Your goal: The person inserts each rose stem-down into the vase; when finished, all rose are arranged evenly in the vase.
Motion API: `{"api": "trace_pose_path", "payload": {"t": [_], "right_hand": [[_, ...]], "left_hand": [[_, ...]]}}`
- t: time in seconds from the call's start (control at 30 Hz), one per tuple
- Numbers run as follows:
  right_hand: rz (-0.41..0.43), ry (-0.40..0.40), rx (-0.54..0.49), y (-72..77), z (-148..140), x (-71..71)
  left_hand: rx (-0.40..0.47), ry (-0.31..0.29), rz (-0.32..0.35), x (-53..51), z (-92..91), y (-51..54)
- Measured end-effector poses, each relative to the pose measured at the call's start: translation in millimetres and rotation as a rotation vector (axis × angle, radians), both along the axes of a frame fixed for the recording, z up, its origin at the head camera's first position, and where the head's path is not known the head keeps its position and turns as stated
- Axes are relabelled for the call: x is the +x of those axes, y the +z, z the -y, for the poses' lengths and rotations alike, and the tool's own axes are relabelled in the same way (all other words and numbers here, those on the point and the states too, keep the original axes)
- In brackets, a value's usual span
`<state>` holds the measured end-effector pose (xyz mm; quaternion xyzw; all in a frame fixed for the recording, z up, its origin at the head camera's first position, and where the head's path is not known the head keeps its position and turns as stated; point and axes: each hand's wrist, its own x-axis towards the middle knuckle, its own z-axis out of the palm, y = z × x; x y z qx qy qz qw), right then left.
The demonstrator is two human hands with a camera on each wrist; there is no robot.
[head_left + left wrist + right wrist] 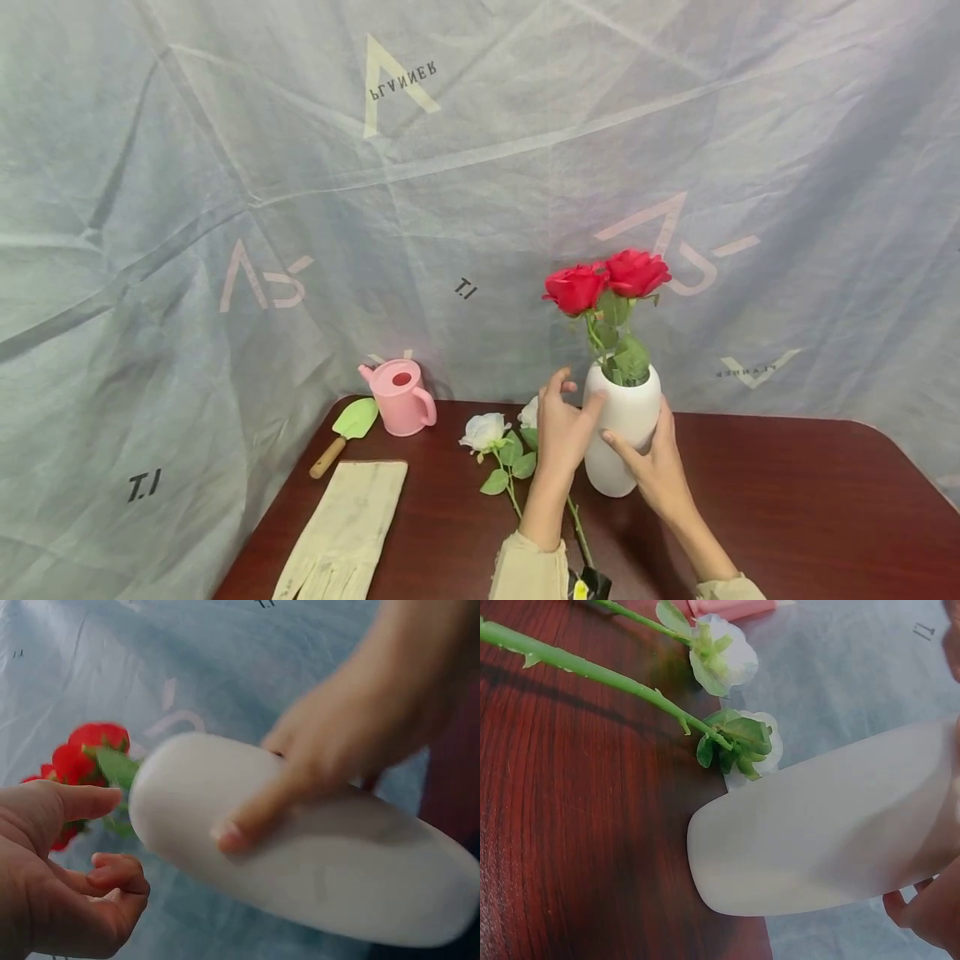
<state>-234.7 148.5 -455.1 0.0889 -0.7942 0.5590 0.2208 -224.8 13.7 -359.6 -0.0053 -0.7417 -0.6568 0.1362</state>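
A white vase [621,433] with two red roses [603,282] and green leaves in its mouth stands near the back of the table. My right hand [662,473] grips the vase from the right, thumb across the front and fingers round the side. To the left of its upper part is my left hand [561,425]; the left wrist view shows that hand [71,862] beside the mouth with thumb stretched, fingers loosely bent and nothing held. White roses [484,432] lie to the left, partly behind my left arm. Whether the base touches the table cannot be told.
A pink watering can [401,398] stands at the back left, next to a green trowel [356,419] with a wooden handle. Pale gloves [352,517] lie at the left front. Grey sheeting [480,167] hangs right behind the dark red table [795,500].
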Motion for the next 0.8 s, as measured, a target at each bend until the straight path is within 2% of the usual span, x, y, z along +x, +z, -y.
{"api": "trace_pose_path", "payload": {"t": [0.17, 0.27, 0.37, 0.57, 0.67, 0.8], "right_hand": [[-0.011, -0.003, -0.021, -0.5, 0.4, -1.1], [-0.010, -0.011, -0.026, -0.3, 0.1, -1.3], [-0.009, -0.014, -0.020, 0.3, -0.5, -1.8], [-0.017, 0.011, -0.021, 2.5, 0.9, -2.9], [-0.006, 0.013, -0.025, 2.1, 1.7, -2.1], [0.000, -0.002, -0.025, 1.5, 1.5, -0.2]], "left_hand": [[0.081, -0.031, -0.035, 12.7, 15.8, -31.8], [0.089, -0.003, -0.036, 23.6, 28.1, -52.5], [0.021, 0.060, -0.010, 35.9, 43.3, -75.4], [-0.197, 0.169, 0.131, 52.3, 68.2, -125.1], [-0.256, 0.176, 0.202, 53.4, 74.3, -145.4], [-0.242, 0.178, 0.237, 47.7, 77.9, -161.2]]}}
